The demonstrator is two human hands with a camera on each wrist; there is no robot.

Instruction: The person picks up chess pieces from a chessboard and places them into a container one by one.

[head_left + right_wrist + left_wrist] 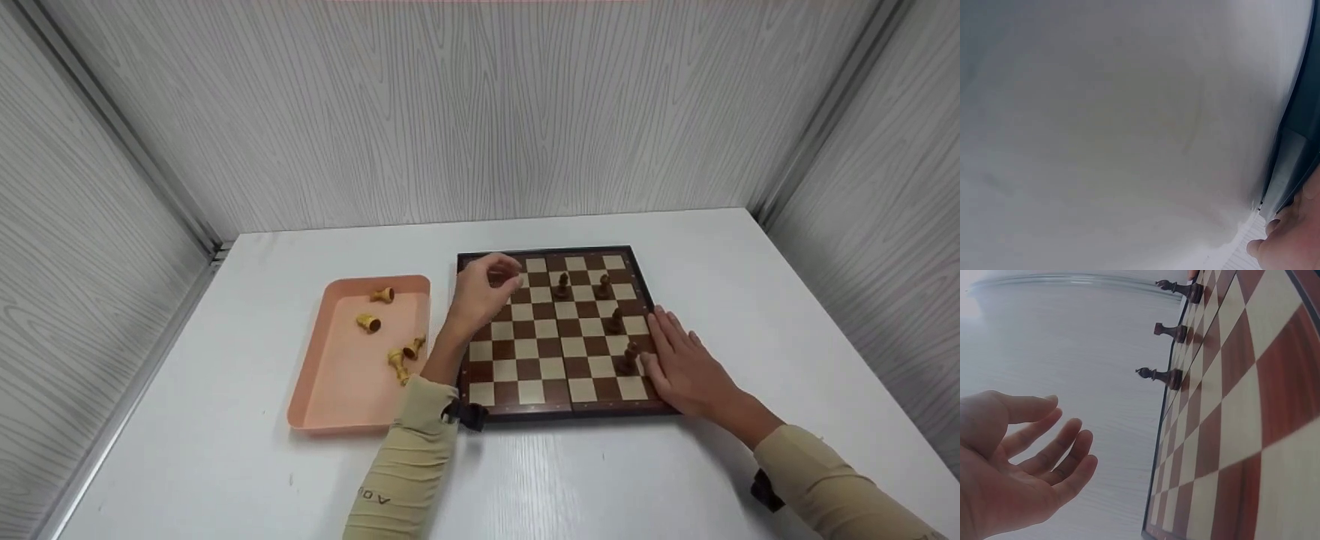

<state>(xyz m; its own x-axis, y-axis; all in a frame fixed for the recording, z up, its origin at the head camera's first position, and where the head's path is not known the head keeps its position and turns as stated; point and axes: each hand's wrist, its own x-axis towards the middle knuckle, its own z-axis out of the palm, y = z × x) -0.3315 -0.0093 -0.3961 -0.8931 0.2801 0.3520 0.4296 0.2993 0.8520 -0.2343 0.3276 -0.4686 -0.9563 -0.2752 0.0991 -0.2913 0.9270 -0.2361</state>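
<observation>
My left hand [484,292] hovers over the far left part of the chessboard [529,349], its fingers loosely bent. In the left wrist view, nothing lies between the thumb and fingers of that hand [1033,455]. Fingers straight, my right hand [690,371] rests along the right edge of the board. Several dark chess pieces stand upright on the right half, among them one [629,360] close to my right thumb. The left wrist view shows a dark bishop [1162,377], a dark rook [1174,332] and another dark bishop [1185,291].
Left of the board is a shallow pink tray [315,360], partly behind my left forearm. Several yellow chess pieces lie on their sides in it, one of them a light piece [368,322]. The white table [225,450] meets grey wood-grain panels [450,112] behind and at both sides.
</observation>
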